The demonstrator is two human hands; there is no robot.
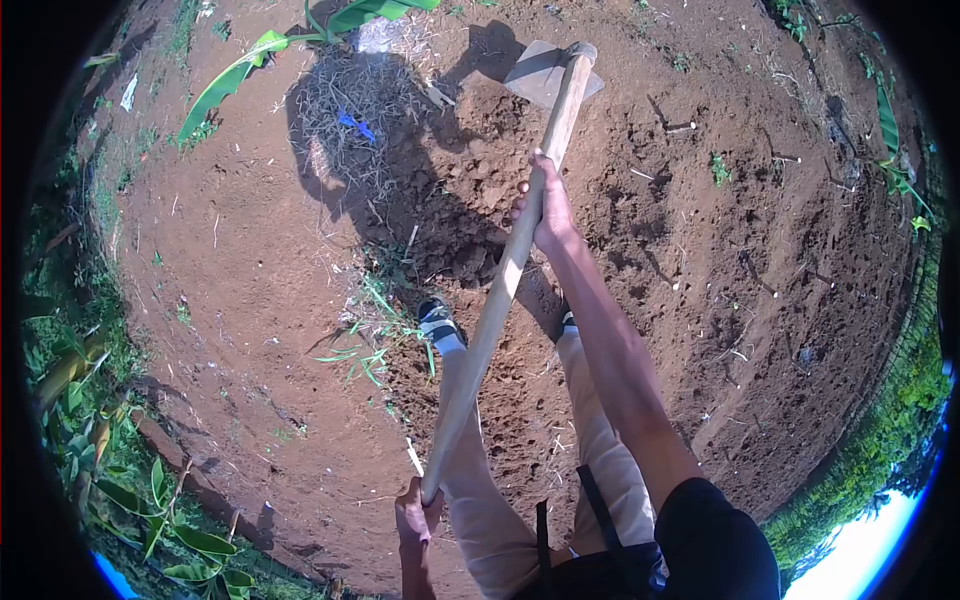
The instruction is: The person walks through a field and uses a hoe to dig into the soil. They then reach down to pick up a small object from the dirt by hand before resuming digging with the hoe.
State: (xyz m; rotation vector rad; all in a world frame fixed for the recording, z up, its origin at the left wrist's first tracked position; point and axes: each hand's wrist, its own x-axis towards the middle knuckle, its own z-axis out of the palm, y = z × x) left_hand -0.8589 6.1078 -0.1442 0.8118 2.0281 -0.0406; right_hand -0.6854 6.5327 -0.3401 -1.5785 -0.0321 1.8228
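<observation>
The fingers [520, 206] of the right hand [553, 212] are closed around the upper part of a hoe's wooden handle [498, 300], with the thumb lying along it. The left hand [412, 515] is curled around the handle's near end. The hoe [560, 118] slants in front of the legs, from near left to the far middle. Its handle is long, pale brown and smooth-looking, with a darker, rounded tip at the far end. There a broad, flat grey metal blade [538, 76] with soil-coloured patches juts out on both sides, and a shadow falls on the ground to its left.

Beneath the handle lies loose, dark, clumped soil [465, 225]. Left of it is a heap of dry grass [345, 165] with a crumpled blue scrap [357, 126] on top, and broad green leaves [228, 95] spread beyond. Two dark shoes with pale bands [438, 322] stand nearer, below light trousers [475, 490]; green weeds [372, 300] grow beside the left one. To the right, pitted brown earth [740, 290] holds scattered short sticks [680, 127].
</observation>
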